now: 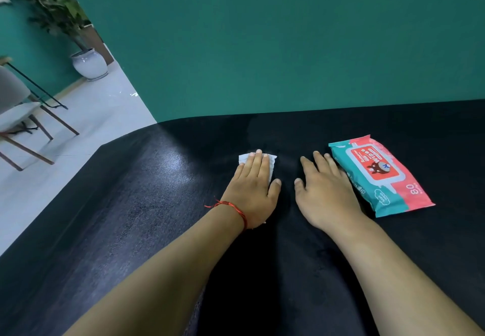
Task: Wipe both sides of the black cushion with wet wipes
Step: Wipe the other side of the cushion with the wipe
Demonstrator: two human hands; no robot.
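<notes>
The black cushion (pixel 136 204) fills the lower part of the head view, its far edge against a green wall. My left hand (pixel 252 186), with a red string at the wrist, presses flat with straight fingers on a white wet wipe (pixel 273 164) lying on the cushion. My right hand (pixel 325 191) rests flat on the cushion just to the right, fingers straight, its outer edge touching the wipes pack (pixel 380 175). The pack is teal and pink with a red label and lies closed on the cushion.
A green wall (pixel 262 47) rises behind the cushion. To the left is grey floor with a white plant pot (pixel 89 65) and a grey chair (pixel 18 115) with wooden legs.
</notes>
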